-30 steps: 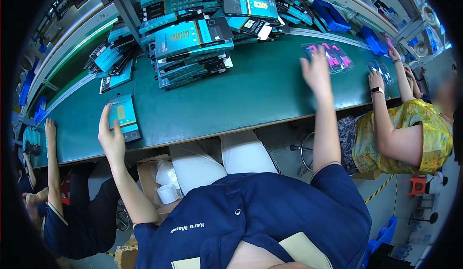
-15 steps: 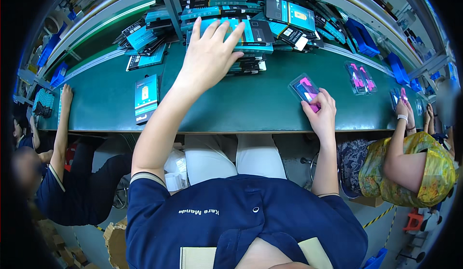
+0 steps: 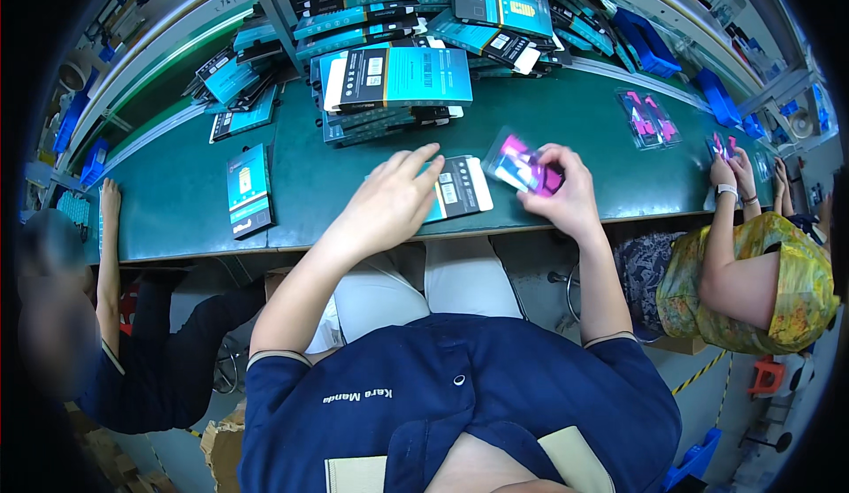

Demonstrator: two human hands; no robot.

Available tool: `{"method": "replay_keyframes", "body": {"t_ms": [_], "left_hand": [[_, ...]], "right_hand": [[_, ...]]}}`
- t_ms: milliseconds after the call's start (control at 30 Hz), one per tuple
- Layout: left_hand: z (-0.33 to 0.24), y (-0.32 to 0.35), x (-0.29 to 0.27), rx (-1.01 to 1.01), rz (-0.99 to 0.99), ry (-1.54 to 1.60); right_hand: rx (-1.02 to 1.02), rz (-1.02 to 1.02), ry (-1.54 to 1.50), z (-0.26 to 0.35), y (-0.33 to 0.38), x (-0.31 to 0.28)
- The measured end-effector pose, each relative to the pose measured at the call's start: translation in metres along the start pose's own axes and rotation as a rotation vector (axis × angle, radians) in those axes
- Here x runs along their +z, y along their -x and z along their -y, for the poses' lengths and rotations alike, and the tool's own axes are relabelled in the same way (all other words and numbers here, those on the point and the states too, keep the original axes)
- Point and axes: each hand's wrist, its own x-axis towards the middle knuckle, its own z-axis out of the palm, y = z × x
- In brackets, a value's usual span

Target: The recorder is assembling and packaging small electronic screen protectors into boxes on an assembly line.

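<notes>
Two hands busy over the green bench (image 3: pixel 177 210): right hand (image 3: pixel 566 194) pinched shut on a small clear packet with a pink and purple insert (image 3: pixel 520 164), lifted just off the surface; left hand (image 3: pixel 389 203) spread, fingers apart and flat, pressing down on a teal and black flat box (image 3: pixel 460 188) lying right under its fingertips, near the bench's front edge. Packet held just beside that box, at its right end, not yet inside it as far as can be seen — box flap hard to make out under the fingers, so open or closed cannot be told. Judged from the layout: one packet picked, one box pulled in, the joining of the two not done. Beyond the left hand, a tall stack of matching teal boxes (image 3: pixel 393 86), more heaps behind it (image 3: pixel 495 15), so plenty apparently left. Well off to the left of the left hand, a single teal box (image 3: pixel 248 191) lying alone, perhaps finished. Far right of the right hand, more pink packets (image 3: pixel 647 117) waiting on the bench, and a neighbour in a yellow-green top (image 3: pixel 778 272) handling similar packets with both hands (image 3: pixel 730 170). Another person's arm (image 3: pixel 108 228) resting at the far left edge.
</notes>
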Motion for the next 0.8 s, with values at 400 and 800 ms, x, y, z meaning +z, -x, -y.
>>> {"method": "replay_keyframes", "body": {"t_ms": [400, 800], "left_hand": [[-0.006, -0.017, -0.006, -0.166, 0.185, 0.250], [-0.020, -0.016, 0.017, -0.100, -0.870, 1.111]], "right_hand": [[-0.260, 0.224, -0.518, 0.052, 0.005, 0.042], [0.058, 0.082, -1.305, 0.112, -0.022, 0.077]]}}
